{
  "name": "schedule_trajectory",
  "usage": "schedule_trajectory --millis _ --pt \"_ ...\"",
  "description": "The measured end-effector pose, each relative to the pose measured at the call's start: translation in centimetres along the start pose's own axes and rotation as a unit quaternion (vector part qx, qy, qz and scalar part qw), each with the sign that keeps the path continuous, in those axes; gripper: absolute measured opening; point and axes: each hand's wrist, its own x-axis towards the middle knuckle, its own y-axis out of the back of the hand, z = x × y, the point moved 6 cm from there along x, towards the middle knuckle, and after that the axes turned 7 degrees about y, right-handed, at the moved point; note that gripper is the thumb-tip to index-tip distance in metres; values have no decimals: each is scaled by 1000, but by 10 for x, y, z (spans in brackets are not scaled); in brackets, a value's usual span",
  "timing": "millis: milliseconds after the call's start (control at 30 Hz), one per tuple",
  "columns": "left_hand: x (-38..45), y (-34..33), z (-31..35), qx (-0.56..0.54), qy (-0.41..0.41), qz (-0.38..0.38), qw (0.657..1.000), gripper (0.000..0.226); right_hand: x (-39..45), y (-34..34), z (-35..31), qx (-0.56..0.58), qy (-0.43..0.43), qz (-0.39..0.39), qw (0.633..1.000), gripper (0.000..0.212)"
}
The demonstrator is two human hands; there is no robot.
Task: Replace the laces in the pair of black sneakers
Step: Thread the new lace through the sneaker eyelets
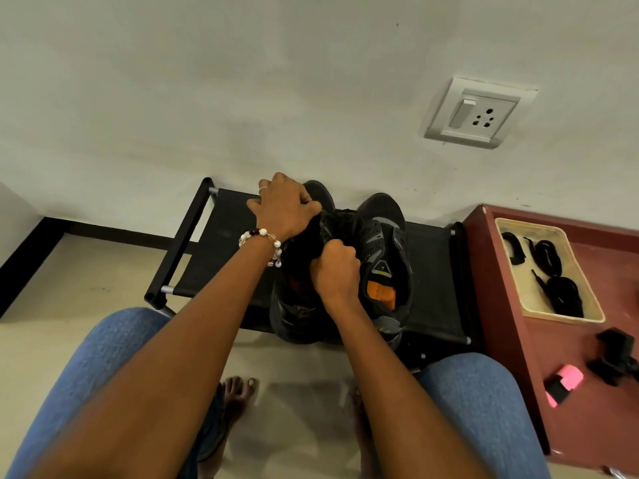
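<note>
Here my left hand (285,205) curls tight over the left sneaker (304,271) at twelve o'clock, while my right hand (335,267) pinches its tongue; the right sneaker (383,250) sits at three

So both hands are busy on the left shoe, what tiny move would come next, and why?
Probably the right hand draws its pinch back toward the person, pulling lace out of the left sneaker, while the left hand steadies the toe end. Both hands grip that shoe; the right sneaker looks unlaced already, and black laces wait in the tray.
</note>
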Motion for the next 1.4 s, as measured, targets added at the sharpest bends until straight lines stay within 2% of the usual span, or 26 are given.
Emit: schedule_trajectory --millis 67,167,267,333,367,433,533,600,667,733,900,1033,1100,1167,1233,1267,1333,1400 --pt "-2 8 -4 -159 17 -36 986 24 -1 1 0 2 -3 3 1000 25" --pt "-11 23 2 -414 13 -107 904 21 -1 1 -1 4 -4 3 1000 26" --pt "-17 42 16 -560 -18 -137 817 24 -2 2 -1 11 -6 2 1000 23" --pt "-14 46 15 -611 1 -120 783 26 -2 2 -2 16 -6 1 1000 20" --pt "-11 45 12 -608 17 -103 787 24 -3 3 -1 17 -6 1 1000 20" --pt "-5 39 5 -529 34 -59 846 18 -3 3 -1 19 -8 2 1000 19" --pt "0 25 4 -302 -12 -6 953 13 -2 2 -1 22 -13 3 1000 20" --pt "0 9 8 -128 -68 5 989 15 0 1 -1 20 -14 -1 1000 23" --pt "1 -8 7 9 -94 -2 996 16 1 -1 0 15 -13 -3 1000 23" --pt "3 -21 5 95 -90 10 991 19 1 -2 1 8 -14 0 1000 24" --pt "-1 -23 10 160 -73 65 982 17 3 -3 1 11 -17 3 1000 25" --pt "4 -22 1 44 -45 16 998 21 2 -3 2 12 -18 3 1000 24" --pt "5 -15 -5 -50 -3 -13 999 19 1 -2 2 17 -17 4 1000 24" --pt "3 -3 -9 -154 59 -34 986 14 1 0 1 18 -16 3 1000 24" --pt "-1 10 -12 -290 117 -63 948 6 -1 1 0 17 -12 2 1000 24" --pt "-3 16 -11 -363 125 -81 920 13 -1 2 -1 15 -10 1 1000 23" --pt "-6 25 -7 -486 109 -122 858 20 -3 2 -1 11 -10 3 1000 22" --pt "-11 25 0 -554 94 -161 811 20 -3 3 -1 9 -11 5 1000 23"
